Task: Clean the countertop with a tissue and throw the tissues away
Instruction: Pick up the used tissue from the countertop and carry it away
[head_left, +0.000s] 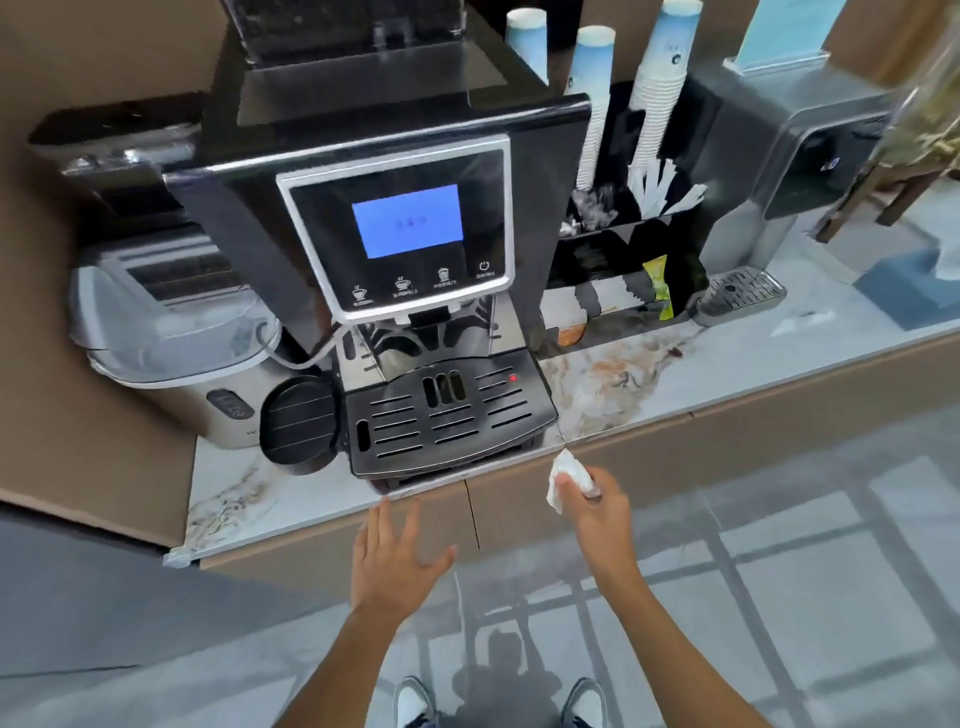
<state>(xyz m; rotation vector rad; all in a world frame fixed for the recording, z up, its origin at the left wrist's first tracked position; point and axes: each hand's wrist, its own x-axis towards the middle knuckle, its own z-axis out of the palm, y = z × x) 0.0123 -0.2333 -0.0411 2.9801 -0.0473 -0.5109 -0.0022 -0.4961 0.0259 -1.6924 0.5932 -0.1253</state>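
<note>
A crumpled white tissue (569, 477) is pinched in my right hand (597, 506), just below the front edge of the marble countertop (727, 374). Brown stains (618, 371) mark the countertop to the right of the black coffee machine (415, 291). My left hand (395, 561) is spread flat with fingers apart, its fingertips near the counter edge below the machine's drip tray (447, 415). It holds nothing. A blue tissue box (909, 291) sits at the far right of the counter.
A white appliance (171, 343) and a black round lid (298, 421) stand left of the machine. An organiser with paper cup stacks (660, 93) and sachets, a water dispenser (795, 171) and its small drip tray (743, 293) stand right. Glossy floor lies below.
</note>
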